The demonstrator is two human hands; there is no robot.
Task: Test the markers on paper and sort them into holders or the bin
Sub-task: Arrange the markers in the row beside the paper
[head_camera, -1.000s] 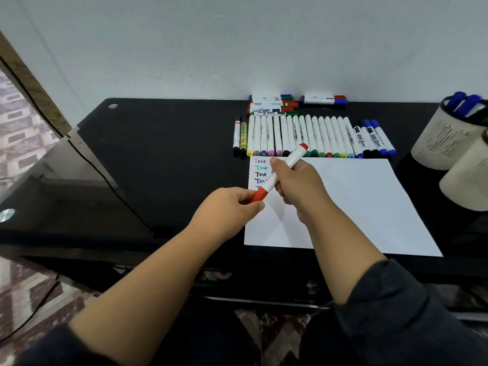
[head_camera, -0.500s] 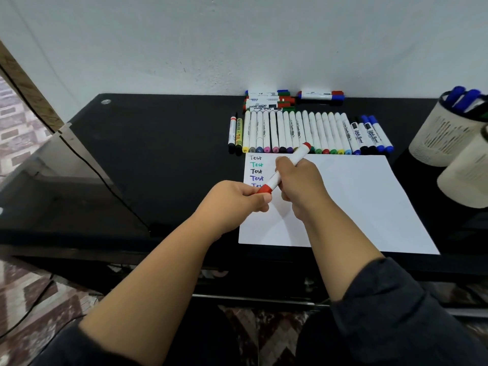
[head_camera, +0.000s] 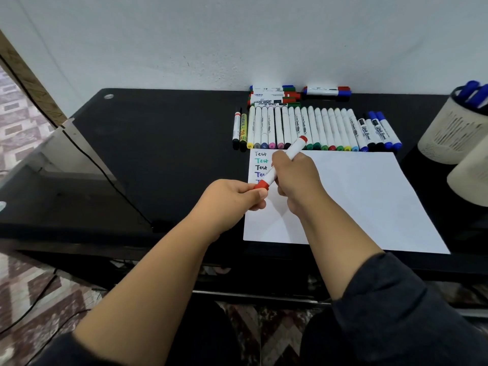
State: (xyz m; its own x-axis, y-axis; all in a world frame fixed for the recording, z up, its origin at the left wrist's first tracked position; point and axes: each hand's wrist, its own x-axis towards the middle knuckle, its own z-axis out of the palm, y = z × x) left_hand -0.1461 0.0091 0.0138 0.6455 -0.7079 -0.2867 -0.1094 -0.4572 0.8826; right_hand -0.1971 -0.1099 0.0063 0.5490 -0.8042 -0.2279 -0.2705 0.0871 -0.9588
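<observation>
A white marker with red ends [head_camera: 293, 150] slants above the left part of the white paper [head_camera: 364, 196]. My right hand [head_camera: 298, 180] grips its barrel. My left hand [head_camera: 232, 199] pinches its red cap [head_camera: 262, 184] at the lower end. Several lines reading "Test" in black, green and purple run down the paper's top left corner; the lowest is partly hidden by the hands. A long row of markers [head_camera: 317, 130] lies side by side just beyond the paper. More markers [head_camera: 274, 96] are stacked against the wall.
The black glass table [head_camera: 158, 154] meets a white wall. At the right edge stand two cream holders: the far one [head_camera: 449, 133] contains blue markers, the near one [head_camera: 472, 175] is cut off. A cable crosses the table's left side.
The view has shifted a little. Both hands hold the red marker as before, with the left hand still pinching the cap end; no gap between cap and barrel shows.
</observation>
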